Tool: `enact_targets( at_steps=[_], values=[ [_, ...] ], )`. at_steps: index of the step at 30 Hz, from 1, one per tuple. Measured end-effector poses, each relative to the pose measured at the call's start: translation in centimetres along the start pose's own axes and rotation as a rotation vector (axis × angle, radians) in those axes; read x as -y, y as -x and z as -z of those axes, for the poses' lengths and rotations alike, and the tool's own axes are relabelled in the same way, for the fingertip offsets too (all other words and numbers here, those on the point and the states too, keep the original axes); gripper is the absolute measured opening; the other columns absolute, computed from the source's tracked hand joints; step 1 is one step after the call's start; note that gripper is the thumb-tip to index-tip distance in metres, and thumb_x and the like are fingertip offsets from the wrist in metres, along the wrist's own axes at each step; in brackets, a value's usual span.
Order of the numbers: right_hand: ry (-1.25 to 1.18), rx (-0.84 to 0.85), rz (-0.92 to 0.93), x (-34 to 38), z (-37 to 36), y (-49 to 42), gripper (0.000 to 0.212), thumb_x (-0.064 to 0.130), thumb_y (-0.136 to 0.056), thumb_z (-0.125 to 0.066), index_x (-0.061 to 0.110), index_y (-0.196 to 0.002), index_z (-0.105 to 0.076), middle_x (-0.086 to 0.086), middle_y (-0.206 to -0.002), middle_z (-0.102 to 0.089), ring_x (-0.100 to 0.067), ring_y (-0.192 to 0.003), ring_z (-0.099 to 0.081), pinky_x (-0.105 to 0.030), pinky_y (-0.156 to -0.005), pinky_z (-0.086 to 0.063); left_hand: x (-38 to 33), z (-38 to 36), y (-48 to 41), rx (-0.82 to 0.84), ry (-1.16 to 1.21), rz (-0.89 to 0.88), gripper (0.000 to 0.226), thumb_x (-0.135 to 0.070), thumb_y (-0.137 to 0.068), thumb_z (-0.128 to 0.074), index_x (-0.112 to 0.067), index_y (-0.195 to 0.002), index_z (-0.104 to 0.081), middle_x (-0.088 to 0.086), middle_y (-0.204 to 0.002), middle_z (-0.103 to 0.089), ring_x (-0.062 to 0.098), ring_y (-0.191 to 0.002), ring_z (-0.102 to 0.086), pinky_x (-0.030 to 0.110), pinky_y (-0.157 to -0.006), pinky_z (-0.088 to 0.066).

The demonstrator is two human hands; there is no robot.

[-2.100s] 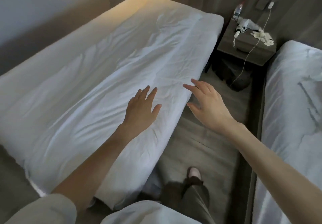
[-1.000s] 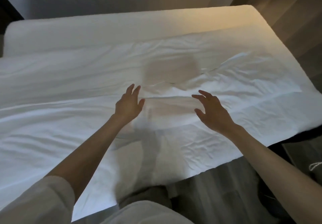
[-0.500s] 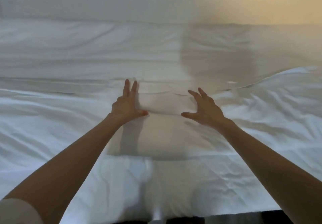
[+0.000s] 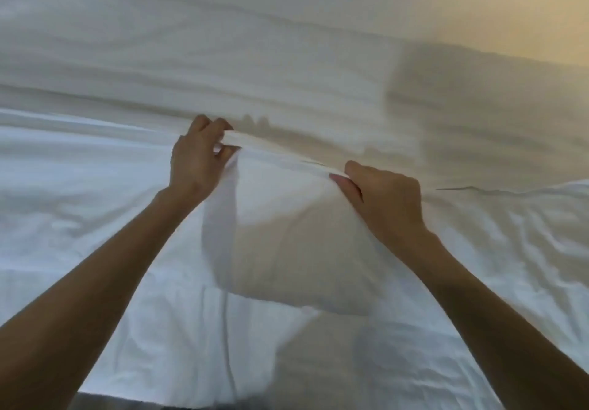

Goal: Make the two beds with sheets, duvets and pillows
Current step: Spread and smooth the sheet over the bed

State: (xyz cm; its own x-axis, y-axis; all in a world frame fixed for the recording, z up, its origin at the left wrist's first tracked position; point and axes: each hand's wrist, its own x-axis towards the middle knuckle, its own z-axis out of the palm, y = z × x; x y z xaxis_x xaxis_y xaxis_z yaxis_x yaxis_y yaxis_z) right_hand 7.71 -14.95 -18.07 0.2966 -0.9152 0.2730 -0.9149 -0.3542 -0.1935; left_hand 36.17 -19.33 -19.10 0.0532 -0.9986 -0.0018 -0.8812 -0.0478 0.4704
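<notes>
The near edge of the bed (image 4: 159, 390) lies closest to the person, with the white sheet (image 4: 95, 218) draped over it. Both forearms reach across this near portion toward the middle of the bed.

The left hand (image 4: 196, 161) is clenched on the sheet's folded edge (image 4: 274, 151), pinching it between thumb and fingers. The right hand (image 4: 385, 199) is clenched on the same edge, thumb on the near side, fingers curled over the far side. Between the two grips the edge is raised off the surface and runs taut.

Key relation: the edge's long axis runs from left to right, crossing the line of the arms, and continues outward past each grip along the bed. The left grip sits slightly farther out than the right, so the held span slopes nearer toward the right hand. The loose cloth hangs from the grips toward the person, forming a slack pocket below them.

Beyond the grips lies a smoother covered surface, not yet overlaid by this layer. Judgement: the next move is to carry the edge away from the person, with both hands advancing evenly to keep it square.
</notes>
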Motion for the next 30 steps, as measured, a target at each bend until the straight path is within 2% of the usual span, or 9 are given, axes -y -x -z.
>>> enact_targets(
  at_steps=[3,6,8,11,13,16,22,26,30],
  values=[
    [0.110,-0.015,-0.042,-2.0,-1.2,-0.6,0.033,0.038,-0.098,-0.045,0.018,-0.074,-0.056,0.000,-0.051,-0.048,-0.023,-0.042,-0.046,-0.022,-0.046,-0.021,-1.0,-2.2,-1.0,0.061,-0.011,0.024,0.025,-0.017,-0.087,-0.067,-0.009,-0.110,-0.063,0.014,-0.108,-0.053,0.032,-0.087,-0.060,0.032,-0.072,-0.039],
    [0.235,0.389,-0.189,-2.7,-6.0,0.1,0.015,0.024,-0.097,-0.045,0.016,-0.095,-0.058,-0.006,-0.076,-0.067,-0.028,-0.077,-0.061,-0.036,-0.068,-0.038,-1.0,-6.6,-0.1,0.370,0.028,0.065,0.048,-0.015,-0.090,-0.061,-0.014,-0.137,-0.051,0.017,-0.138,-0.039,0.039,-0.118,-0.052,0.041,-0.095,-0.039],
    [0.160,0.550,-0.377,-2.9,-8.0,0.9,0.028,0.005,-0.092,-0.042,0.016,-0.115,-0.053,-0.009,-0.102,-0.068,-0.030,-0.105,-0.055,-0.041,-0.092,-0.033,-1.4,-8.6,1.3,0.417,0.077,-0.040,0.066,-0.015,-0.088,-0.056,-0.023,-0.150,-0.032,0.016,-0.158,-0.013,0.031,-0.142,-0.027,0.037,-0.101,-0.028],
    [0.062,0.388,-0.341,-0.8,-7.2,2.3,0.057,-0.001,-0.085,-0.047,0.015,-0.140,-0.045,-0.012,-0.138,-0.053,-0.032,-0.138,-0.036,-0.052,-0.118,-0.007,-1.7,-8.2,4.5,0.259,0.268,-0.064,0.068,-0.007,-0.091,-0.051,-0.024,-0.152,-0.025,0.008,-0.162,0.003,0.023,-0.148,-0.015,0.031,-0.104,-0.028],
    [-0.022,0.286,-0.207,2.5,-5.6,4.0,0.058,0.015,-0.090,-0.050,0.021,-0.147,-0.038,-0.008,-0.155,-0.034,-0.031,-0.147,-0.018,-0.057,-0.117,0.002,-1.1,-6.7,7.8,0.169,0.225,-0.024,0.063,-0.009,-0.098,-0.047,-0.028,-0.153,-0.023,0.000,-0.163,-0.001,0.022,-0.149,-0.013,0.038,-0.113,-0.029],
    [-0.133,0.412,-0.068,7.4,-4.7,7.9,0.059,0.049,-0.095,-0.035,0.038,-0.152,-0.024,0.001,-0.163,-0.012,-0.030,-0.150,-0.001,-0.069,-0.112,0.002,1.3,-5.2,12.7,0.167,-0.093,0.027,0.055,-0.039,-0.102,-0.032,-0.037,-0.154,-0.013,-0.004,-0.164,0.004,0.028,-0.150,0.006,0.063,-0.116,-0.001],
    [0.050,0.839,-0.055,5.2,-9.4,14.8,0.101,0.089,-0.059,-0.042,0.056,-0.147,-0.005,0.008,-0.164,0.001,-0.043,-0.146,0.014,-0.084,-0.095,-0.005,8.2,-7.0,18.7,0.540,-0.323,0.246,0.086,-0.090,-0.073,-0.011,-0.053,-0.145,0.018,-0.005,-0.151,0.043,0.048,-0.139,0.029,0.077,-0.105,0.002],
    [0.032,0.904,-0.155,5.3,-9.2,14.9,0.116,0.085,-0.062,-0.056,0.056,-0.141,0.024,0.009,-0.153,0.038,-0.044,-0.137,0.035,-0.084,-0.096,0.001,8.8,-6.0,17.2,0.740,-0.283,0.191,0.105,-0.095,-0.061,-0.032,-0.055,-0.142,0.021,-0.001,-0.146,0.049,0.050,-0.136,0.031,0.075,-0.106,0.003],
    [0.104,0.867,-0.073,8.6,-7.4,17.5,0.123,0.042,-0.064,-0.083,0.036,-0.154,0.000,-0.010,-0.163,0.004,-0.055,-0.142,0.000,-0.081,-0.095,-0.021,9.8,-5.4,20.1,0.677,-0.508,-0.189,0.125,-0.078,-0.055,-0.070,-0.047,-0.151,0.004,0.010,-0.159,0.025,0.058,-0.140,0.007,0.079,-0.099,-0.016]
  ],
)
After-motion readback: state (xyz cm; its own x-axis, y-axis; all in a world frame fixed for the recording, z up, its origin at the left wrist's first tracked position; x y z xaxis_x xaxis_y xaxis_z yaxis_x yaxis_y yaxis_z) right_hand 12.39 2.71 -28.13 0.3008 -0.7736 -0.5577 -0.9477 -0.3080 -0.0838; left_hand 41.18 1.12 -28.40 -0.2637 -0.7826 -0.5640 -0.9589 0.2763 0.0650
